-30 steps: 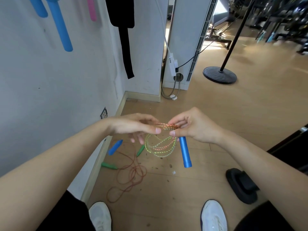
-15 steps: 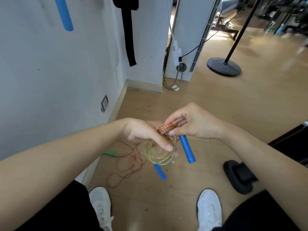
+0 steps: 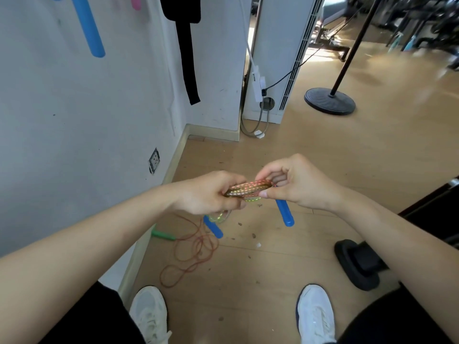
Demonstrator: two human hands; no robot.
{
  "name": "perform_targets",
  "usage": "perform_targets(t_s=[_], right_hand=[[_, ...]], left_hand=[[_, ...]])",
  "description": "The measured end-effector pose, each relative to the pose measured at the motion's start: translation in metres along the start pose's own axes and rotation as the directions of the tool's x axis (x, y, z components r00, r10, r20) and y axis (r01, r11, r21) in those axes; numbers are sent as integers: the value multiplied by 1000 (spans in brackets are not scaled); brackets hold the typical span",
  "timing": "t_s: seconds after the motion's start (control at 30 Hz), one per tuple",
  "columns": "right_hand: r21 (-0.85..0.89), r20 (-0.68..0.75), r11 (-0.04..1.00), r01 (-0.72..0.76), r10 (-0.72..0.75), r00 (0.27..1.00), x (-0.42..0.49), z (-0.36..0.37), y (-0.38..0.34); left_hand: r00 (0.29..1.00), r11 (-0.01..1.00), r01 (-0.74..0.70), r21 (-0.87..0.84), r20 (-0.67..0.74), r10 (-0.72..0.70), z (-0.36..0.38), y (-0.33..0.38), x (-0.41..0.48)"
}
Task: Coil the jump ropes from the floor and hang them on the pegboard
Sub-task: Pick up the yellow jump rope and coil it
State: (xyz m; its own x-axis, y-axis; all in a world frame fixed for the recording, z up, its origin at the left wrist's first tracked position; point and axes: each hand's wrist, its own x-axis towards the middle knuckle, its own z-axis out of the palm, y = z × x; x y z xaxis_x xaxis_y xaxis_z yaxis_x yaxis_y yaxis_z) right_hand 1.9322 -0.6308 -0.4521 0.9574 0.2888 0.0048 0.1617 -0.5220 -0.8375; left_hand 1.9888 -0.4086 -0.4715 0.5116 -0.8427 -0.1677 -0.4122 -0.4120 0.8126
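Observation:
A multicoloured jump rope (image 3: 248, 187) is bunched into a flat coil between my two hands at waist height. My left hand (image 3: 208, 192) grips its left end and my right hand (image 3: 295, 182) pinches its right end. One blue handle (image 3: 285, 213) hangs below my right hand, the other blue handle (image 3: 213, 227) dangles under my left hand with a loose green loop. On the floor by the wall lies a thin red jump rope (image 3: 196, 252) in loose loops with a green handle (image 3: 162, 235).
Blue handles (image 3: 88, 28), a pink one (image 3: 135, 2) and a black strap (image 3: 186, 45) hang on the white wall at left. A black dumbbell (image 3: 357, 264) lies by my right shoe (image 3: 314, 316). A round stand base (image 3: 329, 100) sits further back.
The hanging loops have been drawn up into a tight flat bundle between my hands. My left hand has closed on the bundle's left end. The view has tilted slightly upward.

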Motion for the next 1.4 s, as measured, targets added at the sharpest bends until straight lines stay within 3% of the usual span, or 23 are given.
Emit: perform_targets(t_s=[0.2, 0.4, 0.57, 0.77, 1.0, 1.23, 1.4], right_hand=[[0, -54, 999, 48, -48, 997, 0, 11, -1], [-314, 124, 949, -32, 74, 990, 1, 20, -5], [-428, 110, 903, 42, 5, 994, 4, 26, -13], [-458, 140, 889, -13, 86, 986, 7, 33, 4], [-576, 147, 817, 35, 62, 987, -1, 32, 0], [-419, 218, 908, 15, 85, 972, -4, 28, 2], [-214, 159, 977, 13, 22, 987, -10, 30, -3]], left_hand=[[998, 999, 48, -18, 50, -47, -7, 4, -2], [985, 988, 143, -64, 102, -136, -5, 10, 1], [965, 976, 207, -65, 179, -193, 1, 17, 9], [969, 963, 209, -167, 167, -182, 4, 21, 9], [973, 953, 230, -195, 80, -218, -10, 9, 10], [985, 990, 136, 44, 103, -140, -14, 6, 7], [990, 994, 107, -36, 98, -103, -17, 8, 5]])
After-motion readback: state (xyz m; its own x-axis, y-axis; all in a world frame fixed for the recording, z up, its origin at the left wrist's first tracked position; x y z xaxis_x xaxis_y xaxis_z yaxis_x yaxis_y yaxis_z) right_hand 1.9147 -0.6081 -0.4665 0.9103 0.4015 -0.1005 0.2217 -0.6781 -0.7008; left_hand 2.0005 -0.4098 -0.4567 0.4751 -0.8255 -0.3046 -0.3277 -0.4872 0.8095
